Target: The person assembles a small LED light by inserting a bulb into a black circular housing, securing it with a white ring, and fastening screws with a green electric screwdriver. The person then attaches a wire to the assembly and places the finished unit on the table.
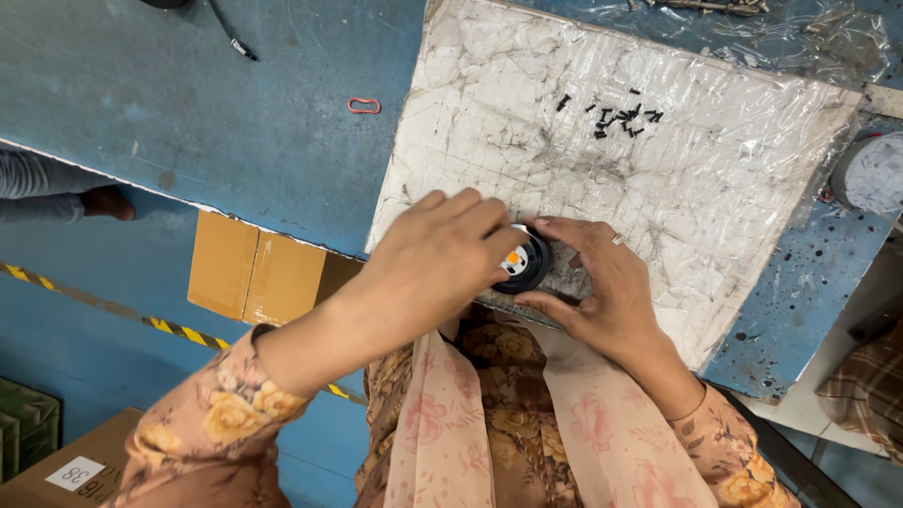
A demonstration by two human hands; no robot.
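Observation:
My left hand (435, 256) and my right hand (602, 282) meet at the near edge of a white scratched board (658, 179). Between them sits a small round black part (523, 261) with a white face and an orange centre. The left hand's fingers curl over its left side and hide part of it. The right hand's thumb and forefinger grip its right rim. A ring shows on a right-hand finger. A small heap of several black screws (623, 119) lies loose on the board, farther from me.
The board rests on a blue workbench (235, 122) under crinkled clear plastic. A red rubber band (364, 105) lies on the bench. A round grey container (870, 174) stands at the right edge. Cardboard boxes (254, 273) sit on the floor below, beside yellow-black floor tape.

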